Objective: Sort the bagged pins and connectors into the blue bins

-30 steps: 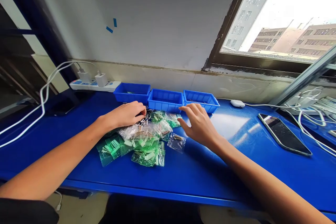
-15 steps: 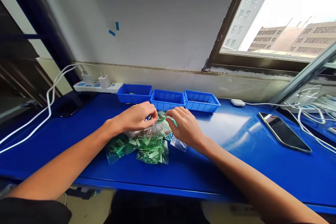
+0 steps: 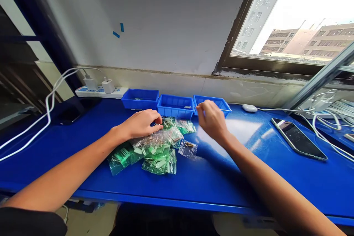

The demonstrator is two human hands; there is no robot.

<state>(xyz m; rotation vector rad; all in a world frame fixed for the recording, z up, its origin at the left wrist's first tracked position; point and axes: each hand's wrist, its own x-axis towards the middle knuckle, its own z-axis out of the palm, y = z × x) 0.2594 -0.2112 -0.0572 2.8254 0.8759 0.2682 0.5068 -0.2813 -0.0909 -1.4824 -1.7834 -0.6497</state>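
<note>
A heap of small plastic bags (image 3: 155,147) with green and white parts lies on the blue table (image 3: 243,177). My left hand (image 3: 141,124) rests on the heap's far edge, fingers curled in a pinch on something small I cannot make out. My right hand (image 3: 211,120) is raised at the front rim of the right blue bin (image 3: 221,102), its fingers pinched on a tiny thing that I cannot name. The middle bin (image 3: 174,103) and the left bin (image 3: 139,97) stand side by side behind the heap. A single clear bag (image 3: 188,148) lies apart, right of the heap.
A white power strip (image 3: 99,90) with chargers and white cables (image 3: 49,99) sits at the back left. A phone (image 3: 298,138) lies on the right, a white earbud case (image 3: 249,108) near the wall, more cables (image 3: 326,118) at far right. The window is at upper right.
My right hand left the heap, where it met my left hand half a second ago, and moved right and back toward the right bin with its fingers pinched. My left hand stayed on the heap.
</note>
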